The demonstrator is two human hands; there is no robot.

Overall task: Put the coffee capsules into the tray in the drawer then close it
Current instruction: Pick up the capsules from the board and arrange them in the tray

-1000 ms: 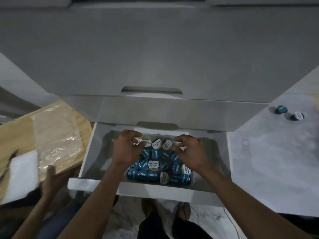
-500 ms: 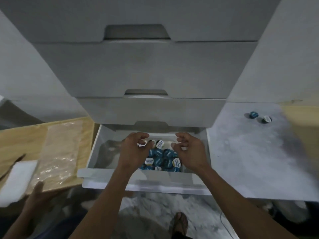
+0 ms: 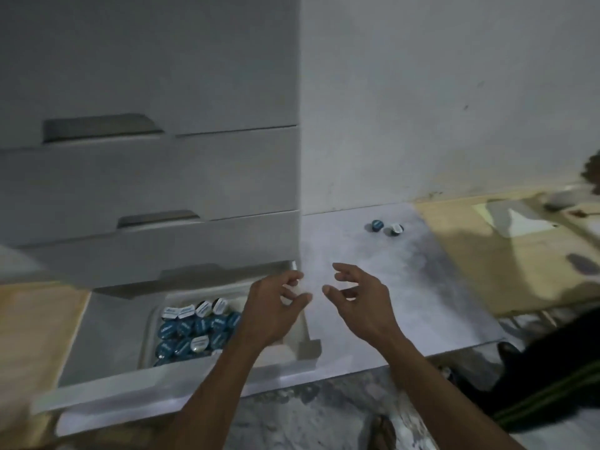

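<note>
The bottom drawer (image 3: 107, 323) of a grey cabinet stands pulled out. Inside it a pale tray (image 3: 147, 336) holds several blue coffee capsules (image 3: 194, 329) with white lids. Two more capsules lie on the grey slab to the right: a blue one (image 3: 377, 225) and one with its white lid showing (image 3: 395, 228). My left hand (image 3: 272, 306) hovers over the drawer's right end, fingers loosely curled, holding nothing. My right hand (image 3: 357, 297) hovers over the slab beside it, fingers spread and empty.
Two shut drawers (image 3: 156, 177) sit above the open one. A white wall (image 3: 438, 108) rises behind the grey slab (image 3: 389, 287). Tan boards with plastic sheets (image 3: 519, 241) lie at the right. A dark striped sleeve (image 3: 558, 388) shows at the lower right.
Both hands have come out of the tray and moved right, letting go of the capsules. The view has swung right, toward the two capsules on the slab.
</note>
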